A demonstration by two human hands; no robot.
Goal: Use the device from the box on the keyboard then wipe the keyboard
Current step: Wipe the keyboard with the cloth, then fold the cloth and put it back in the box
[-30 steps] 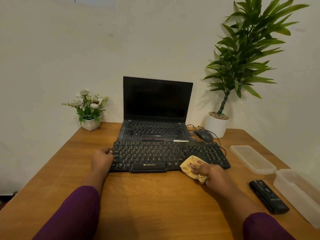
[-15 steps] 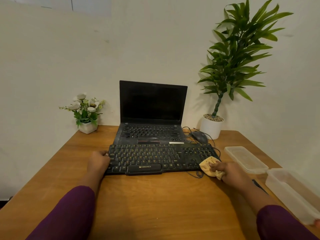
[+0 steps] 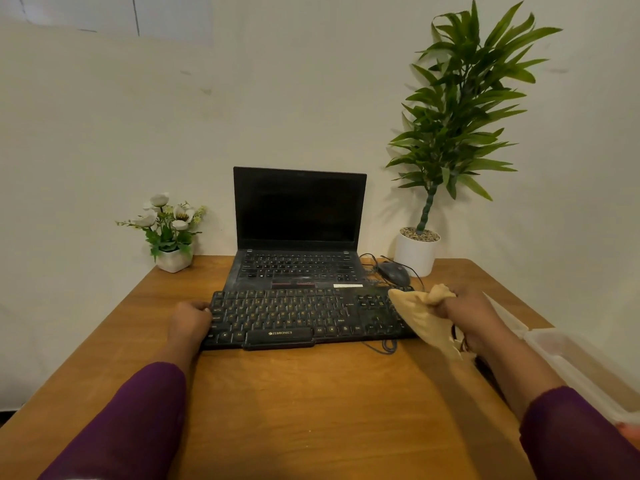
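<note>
A black keyboard [image 3: 294, 317] lies across the wooden table in front of an open laptop [image 3: 299, 233]. My left hand [image 3: 189, 322] grips the keyboard's left end. My right hand [image 3: 474, 315] holds a bunched beige cloth [image 3: 420, 315] lifted at the keyboard's right end, with the cloth hanging down over the number pad's corner. A clear plastic box [image 3: 581, 372] stands open at the right edge of the table. My right arm hides the black device and most of the box lid.
A black mouse [image 3: 394, 273] with its cable lies behind the keyboard's right end. A tall plant in a white pot [image 3: 417, 252] stands at the back right, a small flower pot [image 3: 173, 259] at the back left. The wall is close behind.
My right hand went from wiping the keyboard's front right part to its right end, then lifted the cloth. My left hand stayed on the left end.
</note>
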